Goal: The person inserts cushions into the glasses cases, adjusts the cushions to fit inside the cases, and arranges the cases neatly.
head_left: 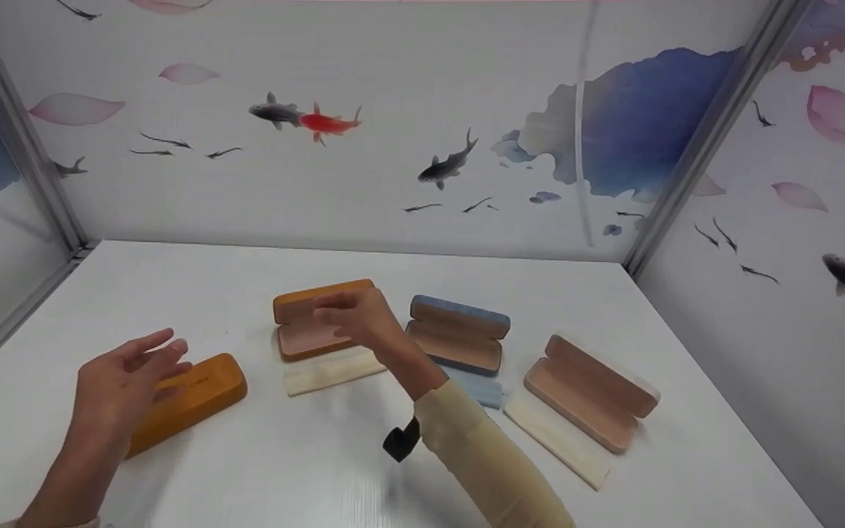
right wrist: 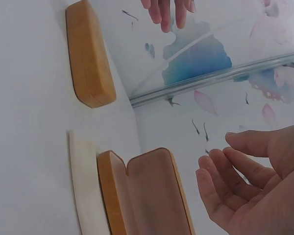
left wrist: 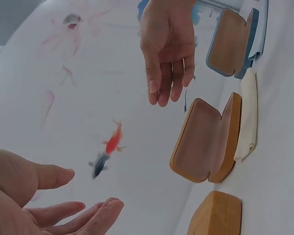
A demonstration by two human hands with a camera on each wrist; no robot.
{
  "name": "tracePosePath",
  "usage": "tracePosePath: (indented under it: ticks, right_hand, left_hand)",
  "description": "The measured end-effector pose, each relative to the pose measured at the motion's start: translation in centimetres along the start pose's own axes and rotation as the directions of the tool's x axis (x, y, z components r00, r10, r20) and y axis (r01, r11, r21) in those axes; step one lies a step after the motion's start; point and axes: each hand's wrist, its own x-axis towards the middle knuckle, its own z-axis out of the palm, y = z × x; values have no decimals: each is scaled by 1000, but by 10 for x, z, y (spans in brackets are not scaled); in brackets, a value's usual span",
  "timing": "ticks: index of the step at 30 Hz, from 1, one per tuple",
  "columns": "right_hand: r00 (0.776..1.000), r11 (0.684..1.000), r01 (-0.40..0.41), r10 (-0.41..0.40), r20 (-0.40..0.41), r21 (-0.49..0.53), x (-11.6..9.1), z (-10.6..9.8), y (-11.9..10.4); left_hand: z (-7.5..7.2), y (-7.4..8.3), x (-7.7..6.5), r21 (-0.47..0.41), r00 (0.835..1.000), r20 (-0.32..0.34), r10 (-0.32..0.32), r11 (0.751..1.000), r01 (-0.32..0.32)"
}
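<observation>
My left hand (head_left: pixel 118 389) hovers by a closed orange glasses case (head_left: pixel 202 392) on the left of the table, fingers loosely bent and holding nothing. My right hand (head_left: pixel 356 315) is raised over an open orange glasses case (head_left: pixel 312 345), its fingers relaxed; in the right wrist view nothing lies between thumb and fingers. A folded cream cloth (head_left: pixel 334 372) lies in front of that case. In the left wrist view, both the open orange case (left wrist: pixel 198 139) and part of the closed orange case (left wrist: pixel 215 215) show below the right hand (left wrist: pixel 169 54).
An open blue glasses case (head_left: pixel 459 345) stands right of centre, a light blue cloth (head_left: pixel 485 389) before it. Further right is an open glasses case with a pinkish lining (head_left: pixel 584 400), beside another cream cloth (head_left: pixel 558 440). Printed panels (head_left: pixel 393 198) wall the white table (head_left: pixel 305 469).
</observation>
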Motion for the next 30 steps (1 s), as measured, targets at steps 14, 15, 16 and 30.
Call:
tracePosePath:
  ticks: [14, 15, 16, 30]
  right_hand:
    - [995, 996, -28, 19, -101, -82, -15, -41, 12]
    - [994, 997, -29, 20, -105, -78, -15, -43, 14]
    - [994, 996, -29, 20, -112, -80, -14, -45, 17]
    - [970, 975, -183, 158, -185, -128, -7, -57, 52]
  left_hand:
    - [51, 17, 12, -10, 995, 92, 32, 999, -31]
    - [54, 16, 14, -14, 995, 100, 23, 1000, -21]
    - [57, 16, 15, -21, 994, 110, 15, 1000, -12]
    - [95, -7, 35, 15, 980, 184, -70, 998, 69]
